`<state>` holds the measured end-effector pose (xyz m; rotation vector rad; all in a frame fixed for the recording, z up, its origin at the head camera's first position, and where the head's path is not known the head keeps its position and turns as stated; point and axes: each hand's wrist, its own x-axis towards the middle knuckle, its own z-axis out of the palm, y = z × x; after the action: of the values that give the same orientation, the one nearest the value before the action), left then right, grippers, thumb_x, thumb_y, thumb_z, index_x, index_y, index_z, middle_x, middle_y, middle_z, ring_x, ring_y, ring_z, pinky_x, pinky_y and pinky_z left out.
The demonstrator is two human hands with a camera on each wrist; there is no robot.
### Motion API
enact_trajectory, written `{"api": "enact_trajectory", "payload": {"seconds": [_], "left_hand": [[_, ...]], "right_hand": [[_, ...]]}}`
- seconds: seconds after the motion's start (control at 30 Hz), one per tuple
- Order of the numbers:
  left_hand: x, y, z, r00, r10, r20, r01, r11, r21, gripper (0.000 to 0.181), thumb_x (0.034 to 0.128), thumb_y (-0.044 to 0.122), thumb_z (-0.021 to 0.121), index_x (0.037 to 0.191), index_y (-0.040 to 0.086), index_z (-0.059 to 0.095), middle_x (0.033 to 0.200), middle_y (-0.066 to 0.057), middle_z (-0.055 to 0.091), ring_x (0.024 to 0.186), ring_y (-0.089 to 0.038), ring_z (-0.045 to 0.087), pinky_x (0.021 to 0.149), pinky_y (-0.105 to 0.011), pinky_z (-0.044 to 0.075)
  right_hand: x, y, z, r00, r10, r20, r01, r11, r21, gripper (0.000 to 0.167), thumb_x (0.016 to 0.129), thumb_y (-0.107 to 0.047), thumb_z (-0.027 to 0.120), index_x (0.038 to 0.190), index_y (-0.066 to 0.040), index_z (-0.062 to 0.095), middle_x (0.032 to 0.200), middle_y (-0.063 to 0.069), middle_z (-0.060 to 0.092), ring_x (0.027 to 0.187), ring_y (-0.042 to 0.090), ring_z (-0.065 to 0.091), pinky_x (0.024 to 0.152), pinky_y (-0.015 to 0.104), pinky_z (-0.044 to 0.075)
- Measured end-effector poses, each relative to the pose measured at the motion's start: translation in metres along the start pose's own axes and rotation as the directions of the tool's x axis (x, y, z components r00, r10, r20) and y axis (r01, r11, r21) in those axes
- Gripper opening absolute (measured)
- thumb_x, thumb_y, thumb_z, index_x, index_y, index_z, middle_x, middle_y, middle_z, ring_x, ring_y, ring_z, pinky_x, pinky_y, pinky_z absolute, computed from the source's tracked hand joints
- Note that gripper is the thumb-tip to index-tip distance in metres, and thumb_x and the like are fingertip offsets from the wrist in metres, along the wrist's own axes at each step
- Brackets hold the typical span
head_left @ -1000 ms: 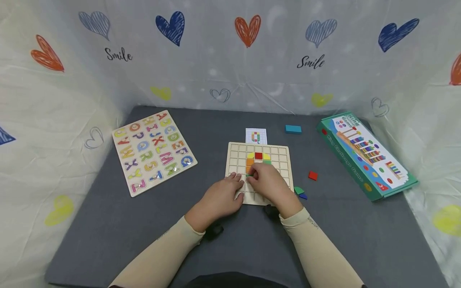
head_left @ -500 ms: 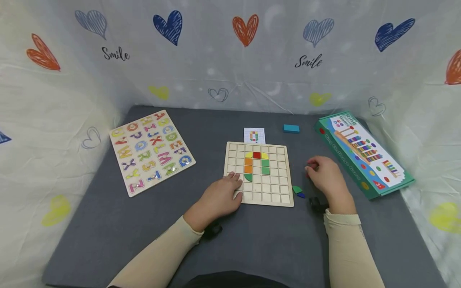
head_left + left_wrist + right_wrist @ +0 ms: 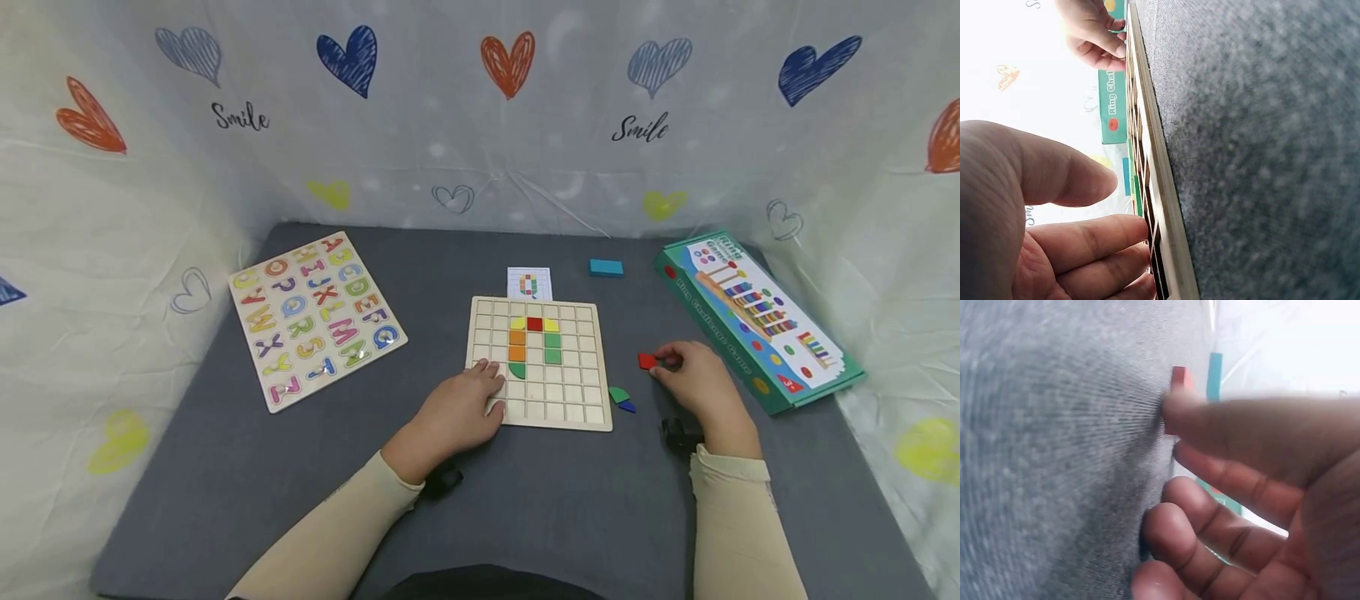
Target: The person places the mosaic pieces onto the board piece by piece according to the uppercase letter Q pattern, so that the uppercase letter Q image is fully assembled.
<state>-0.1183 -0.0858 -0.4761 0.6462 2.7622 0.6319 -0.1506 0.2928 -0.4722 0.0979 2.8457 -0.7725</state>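
A wooden grid board (image 3: 573, 400) lies in front of me. Its cells hold yellow, red, orange and green tiles, with a green quarter-round piece (image 3: 517, 369) lowest on the left. My left hand (image 3: 453, 412) rests its fingertips on the board's left side, the thumb held apart. To the right of the board, my right hand (image 3: 701, 387) pinches the edge of a red square tile (image 3: 646, 361) at the table surface. In the right wrist view, the thumb covers part of the red tile, and the other fingers are bent.
A pattern card (image 3: 513, 286) sits behind the board. Green (image 3: 618, 394) and blue (image 3: 627, 407) pieces lie by its right edge. An alphabet puzzle (image 3: 318, 321) is at left, a blue block (image 3: 606, 267) at the back, and a green game box (image 3: 757, 321) at right.
My right hand has left the green quarter-round piece on the board and moved right to the red tile, which has turned slightly. The left hand has stayed on the board.
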Motion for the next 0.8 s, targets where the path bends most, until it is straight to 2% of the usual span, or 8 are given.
{"api": "enact_trajectory", "payload": {"seconds": [0.17,0.37,0.5,0.63,0.8], "left_hand": [[-0.0003,0.0014,-0.0007,1.000,-0.006,0.007,0.006,1.000,-0.004,0.049,0.1061,0.029,0.063,0.149,0.005,0.067,0.165,-0.011,0.055,0.160,-0.029,0.044,0.128,-0.050,0.041],[-0.0013,0.0025,-0.0023,1.000,-0.006,0.002,0.006,1.000,-0.015,0.048,0.1061,0.028,0.063,0.148,0.004,0.068,0.164,-0.012,0.056,0.160,-0.030,0.045,0.128,-0.051,0.041],[-0.0012,0.0020,-0.0013,1.000,-0.004,-0.002,0.004,1.000,-0.008,0.048,0.1062,0.028,0.063,0.148,0.004,0.068,0.164,-0.012,0.056,0.160,-0.030,0.045,0.128,-0.050,0.041],[-0.0008,0.0014,-0.0001,1.000,-0.005,-0.001,0.005,1.000,0.002,0.049,0.1058,0.028,0.064,0.148,0.005,0.068,0.164,-0.012,0.056,0.159,-0.029,0.045,0.128,-0.050,0.042],[-0.0008,0.0014,-0.0005,1.000,0.000,-0.001,0.000,1.000,-0.003,0.049,0.1057,0.028,0.064,0.148,0.004,0.068,0.164,-0.012,0.056,0.159,-0.030,0.046,0.128,-0.050,0.042]], "right_hand": [[0.0011,0.0008,0.0012,1.000,-0.023,0.001,0.023,1.000,-0.009,0.046,0.104,-0.022,0.071,0.143,0.003,0.065,0.129,0.032,0.063,0.114,0.045,0.059,0.097,0.066,0.051],[0.0022,-0.0005,0.0027,1.000,-0.027,-0.010,0.027,1.000,-0.008,0.037,0.105,-0.018,0.071,0.135,0.002,0.069,0.127,0.031,0.064,0.111,0.044,0.061,0.095,0.065,0.052],[0.0018,-0.0024,0.0024,1.000,-0.006,-0.011,0.007,1.000,0.010,0.030,0.103,-0.018,0.073,0.125,0.002,0.067,0.118,0.027,0.066,0.099,0.038,0.061,0.084,0.054,0.053],[0.0004,-0.0035,0.0026,0.999,-0.001,-0.035,0.002,1.000,0.026,0.020,0.104,-0.018,0.072,0.115,-0.003,0.066,0.107,0.021,0.069,0.088,0.031,0.060,0.074,0.041,0.048],[-0.0015,-0.0034,0.0016,0.998,-0.012,-0.055,0.013,0.999,0.030,0.018,0.105,-0.021,0.071,0.111,-0.004,0.067,0.102,0.019,0.070,0.083,0.028,0.059,0.068,0.035,0.044]]}}
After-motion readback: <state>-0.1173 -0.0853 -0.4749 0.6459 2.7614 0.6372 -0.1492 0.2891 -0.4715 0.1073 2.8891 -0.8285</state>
